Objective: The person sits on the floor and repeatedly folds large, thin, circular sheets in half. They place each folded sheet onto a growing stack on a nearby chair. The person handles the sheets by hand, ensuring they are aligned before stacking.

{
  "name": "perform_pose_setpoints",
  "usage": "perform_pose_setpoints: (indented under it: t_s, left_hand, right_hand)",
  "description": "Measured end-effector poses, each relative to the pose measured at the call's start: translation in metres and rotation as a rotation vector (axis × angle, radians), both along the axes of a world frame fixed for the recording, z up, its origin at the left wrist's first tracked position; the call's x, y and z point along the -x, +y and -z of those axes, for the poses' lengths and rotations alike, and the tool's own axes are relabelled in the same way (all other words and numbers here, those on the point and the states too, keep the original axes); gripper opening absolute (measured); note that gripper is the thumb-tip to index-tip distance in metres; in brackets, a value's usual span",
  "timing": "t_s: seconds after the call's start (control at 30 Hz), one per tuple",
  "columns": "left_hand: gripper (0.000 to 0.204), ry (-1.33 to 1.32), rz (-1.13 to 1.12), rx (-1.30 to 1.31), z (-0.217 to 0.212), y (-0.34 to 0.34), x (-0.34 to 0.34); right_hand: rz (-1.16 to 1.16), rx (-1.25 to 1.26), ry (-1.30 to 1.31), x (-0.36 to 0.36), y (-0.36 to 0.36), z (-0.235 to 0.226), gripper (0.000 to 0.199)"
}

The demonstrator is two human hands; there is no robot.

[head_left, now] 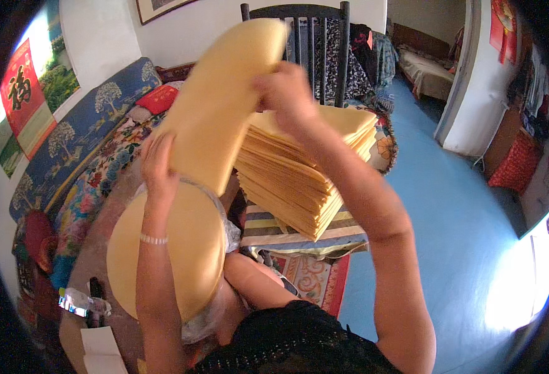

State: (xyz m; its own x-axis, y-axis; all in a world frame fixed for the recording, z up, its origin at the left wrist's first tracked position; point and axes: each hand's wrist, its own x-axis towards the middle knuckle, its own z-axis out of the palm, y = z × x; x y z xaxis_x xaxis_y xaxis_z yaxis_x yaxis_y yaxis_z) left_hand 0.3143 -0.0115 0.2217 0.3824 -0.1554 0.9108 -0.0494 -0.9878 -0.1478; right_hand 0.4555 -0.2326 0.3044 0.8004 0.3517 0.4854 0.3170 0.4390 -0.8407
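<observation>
Raised in front of me is a folded thin yellow pancake (215, 93), large and slightly blurred. My right hand (287, 96) pinches its right edge near the top. At the lower left edge, the fingers of my left hand (159, 165) close on the same sheet. Below my left forearm lies a round stack of flat yellow pancakes (193, 249), with clear plastic (229, 234) around its rim. Beneath my right forearm, a tall pile of folded pancakes (287, 177) rests on a striped cloth (268, 230) over a chair seat.
The dark slatted chair back (321, 56) rises behind the pile. A sofa with a floral cover (109, 146) runs along the left. At lower left are a phone (75, 302) and a white paper (103, 349). Blue floor (424, 206) extends right, and a patterned rug (315, 274) lies under the chair.
</observation>
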Motion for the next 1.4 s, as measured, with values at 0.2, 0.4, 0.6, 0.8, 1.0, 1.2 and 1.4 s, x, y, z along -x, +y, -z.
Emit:
perform_pose_setpoints:
  t_s: [0.2,0.4,0.6,0.8,1.0,1.2,1.4]
  left_hand:
    - [0.036,0.109,0.338,-0.177,-0.029,-0.074,-0.125]
    - [0.035,0.536,0.296,-0.143,0.005,-0.089,-0.156]
    - [0.040,0.622,0.359,-0.024,-0.002,-0.096,-0.155]
    - [0.038,0.555,0.398,0.038,0.005,-0.094,-0.154]
    - [0.041,0.661,0.418,0.195,0.004,-0.090,-0.142]
    - [0.034,0.662,0.438,0.363,-0.014,-0.093,-0.146]
    - [0.061,0.817,0.385,0.241,-0.007,-0.093,-0.188]
  right_hand:
    - [0.357,-0.021,0.145,-0.071,-0.128,0.044,0.005]
    - [0.273,0.030,0.415,-0.098,-0.160,0.116,0.010]
    - [0.450,0.101,0.346,-0.102,-0.161,0.109,0.013]
    - [0.586,0.183,0.209,-0.107,-0.164,0.124,0.038]
    - [0.956,0.544,-0.190,-0.125,-0.186,0.128,0.044]
    - [1.076,0.662,-0.820,-0.142,-0.199,0.093,0.027]
    - [0.762,1.040,-1.145,-0.165,-0.186,0.106,0.038]
